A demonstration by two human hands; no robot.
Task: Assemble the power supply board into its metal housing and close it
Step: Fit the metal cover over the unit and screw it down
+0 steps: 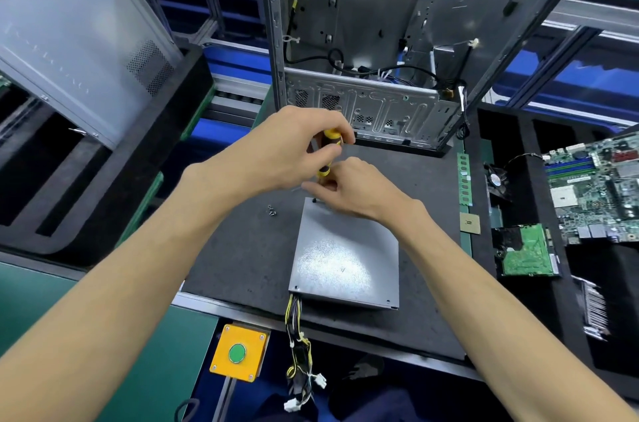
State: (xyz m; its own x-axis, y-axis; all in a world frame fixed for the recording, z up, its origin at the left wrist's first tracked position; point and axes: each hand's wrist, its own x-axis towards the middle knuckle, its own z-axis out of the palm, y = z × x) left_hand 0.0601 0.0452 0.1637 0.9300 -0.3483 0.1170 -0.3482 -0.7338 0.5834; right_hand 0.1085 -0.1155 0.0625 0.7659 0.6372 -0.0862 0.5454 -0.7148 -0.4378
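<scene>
Forearms fill the foreground. A yellow-and-black screwdriver [328,153] is gripped by the curled fingers [337,131] of the left hand [290,148], its tip set at the far corner of the closed metal housing [345,255]. The shaft is pinched low down by the right hand [349,186]. Wires [299,345] spill from the housing's near edge, over the table [242,248]. Loose screws [271,211] lie just beside it. Behind, an open computer case [380,41] is stood upright; a motherboard [601,186] is laid in a black tray at right.

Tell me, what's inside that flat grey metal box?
The flat grey metal box is closed by its lid, so its inside is hidden. Only a bundle of yellow, black and white wires comes out of its near corner.
</scene>
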